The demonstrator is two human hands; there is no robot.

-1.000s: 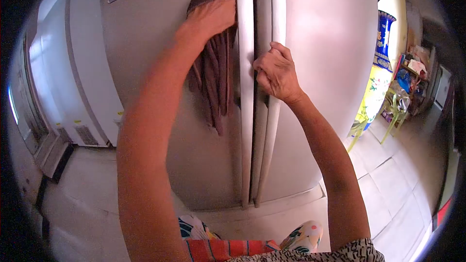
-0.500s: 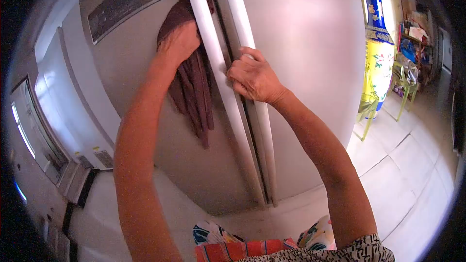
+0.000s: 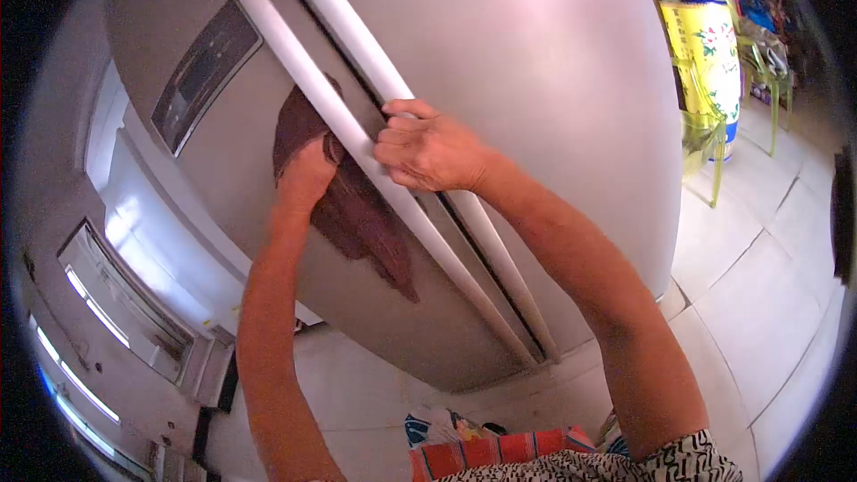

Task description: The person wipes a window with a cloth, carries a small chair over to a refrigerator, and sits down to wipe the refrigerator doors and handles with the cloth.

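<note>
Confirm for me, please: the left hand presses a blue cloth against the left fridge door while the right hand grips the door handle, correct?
Not quite: the head view shows the cloth is dark reddish-brown, not blue. The left hand does press it against the left fridge door, and the right hand grips the door handle.

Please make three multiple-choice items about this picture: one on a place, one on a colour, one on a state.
1. Where is the brown cloth?
A. on the floor
B. against the left fridge door
C. over the vase

2. What colour are the two fridge handles?
A. white
B. black
C. red

3. What is the right hand doing?
A. hanging free
B. holding a cup
C. closed around a handle

Answers:
1 B: the left hand presses it flat on the left fridge door.
2 A: both long bars look white.
3 C: its fingers wrap the bar in a firm grip.
</note>
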